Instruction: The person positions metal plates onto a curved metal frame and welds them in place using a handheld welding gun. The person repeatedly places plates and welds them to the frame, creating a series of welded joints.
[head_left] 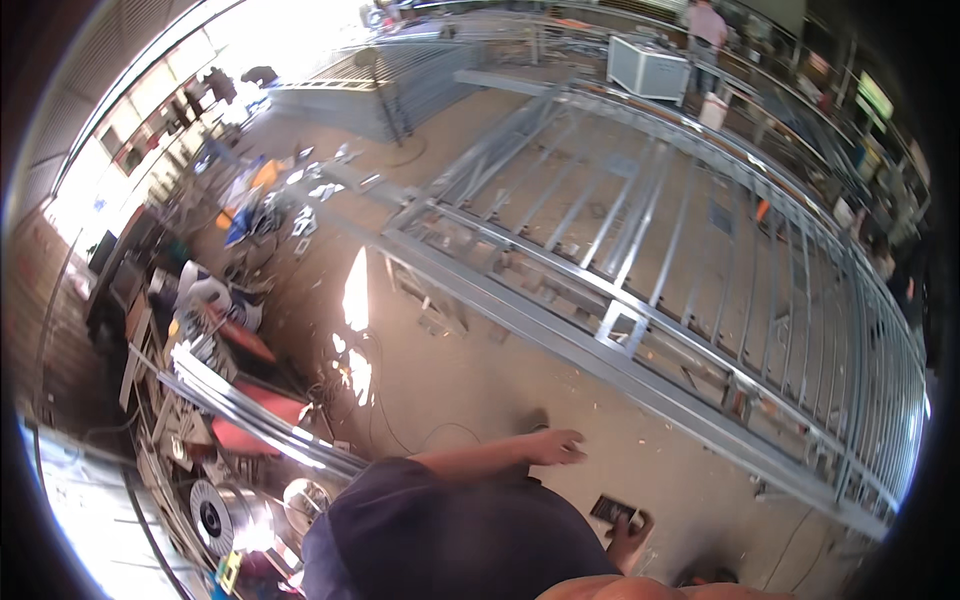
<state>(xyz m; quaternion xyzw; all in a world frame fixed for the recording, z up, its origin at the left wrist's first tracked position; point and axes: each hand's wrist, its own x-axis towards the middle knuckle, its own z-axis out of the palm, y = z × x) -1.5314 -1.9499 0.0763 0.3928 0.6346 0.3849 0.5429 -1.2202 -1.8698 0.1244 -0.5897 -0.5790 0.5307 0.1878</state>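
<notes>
From the head view, looking steeply down over the person's dark-shirted torso, the left hand (555,446) hangs out over the dusty concrete floor (470,370) with its fingers loosely spread, open and holding nothing, while the forearm runs back toward the body. The right hand (628,533), lower and nearer the picture's edge, is closed around a small dark flat rectangular object with pale markings (612,511) (too small and blurred to tell what kind of thing it is), which it holds just above the floor beside the person's leg. Ahead lies a long grey galvanised steel frame with many thin upright bars (640,300), laid flat and stretching away to the right, its near rail (560,340) well apart from both hands. Thin dark cables (385,420) trail in loops across the floor between the person and a cluttered pile of metal offcuts, wire spools and red-painted parts (240,400) on the left. Another person in a pale top (706,30) stands far off beside a white box-shaped unit (648,68). As a judgement, the looped cables near the feet look like the likeliest trouble: a step toward the frame could snag one and cause a stumble onto the steel rail. The small object is gripped low and at the fingertips, so a jolt might well knock it loose onto the concrete.
</notes>
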